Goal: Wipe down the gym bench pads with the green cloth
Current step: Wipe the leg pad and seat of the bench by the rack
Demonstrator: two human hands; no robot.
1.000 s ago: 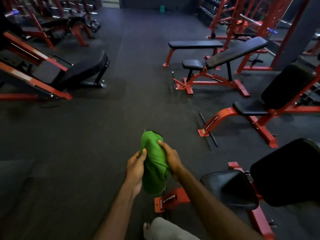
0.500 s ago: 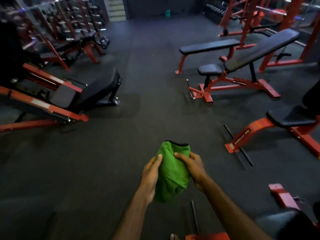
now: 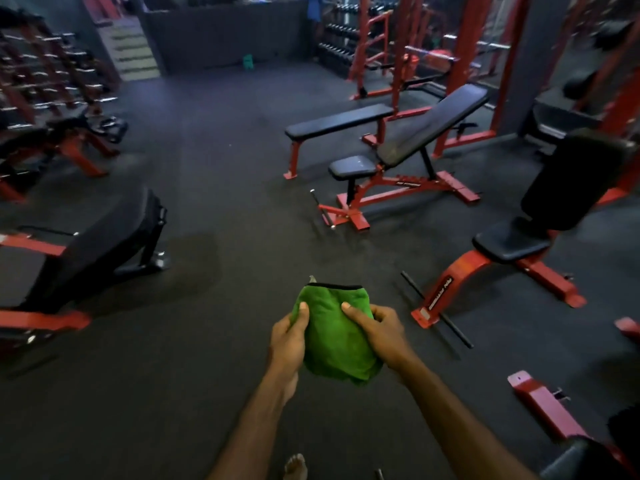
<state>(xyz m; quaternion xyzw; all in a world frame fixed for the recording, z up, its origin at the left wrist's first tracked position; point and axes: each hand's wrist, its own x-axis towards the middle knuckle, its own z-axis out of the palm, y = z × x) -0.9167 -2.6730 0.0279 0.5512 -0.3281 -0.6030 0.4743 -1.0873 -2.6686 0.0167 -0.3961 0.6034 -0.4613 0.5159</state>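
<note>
A folded green cloth [image 3: 334, 334] with a black edge hangs in front of me over the dark floor. My left hand [image 3: 287, 337] grips its left side, thumb on top. My right hand [image 3: 379, 332] grips its right side the same way. Ahead on the right stand black-padded benches on red frames: a flat bench [image 3: 337, 121], an incline bench [image 3: 429, 124] with a small seat pad [image 3: 353, 166], and an upright seat bench [image 3: 512, 242] with a tall back pad [image 3: 568, 181]. None of them touches the cloth or my hands.
On the left is a low black-padded machine [image 3: 104, 244] with red rails. Dumbbell racks [image 3: 45, 77] line the far left, and red racks [image 3: 398, 46] the far right. A thin black bar [image 3: 436, 313] lies on the floor. A red bench foot [image 3: 547, 407] is at lower right.
The view has lifted and swung, so the benches on the right now lie farther ahead. Both hands keep hold of the cloth, which now faces me flatter and wider.
</note>
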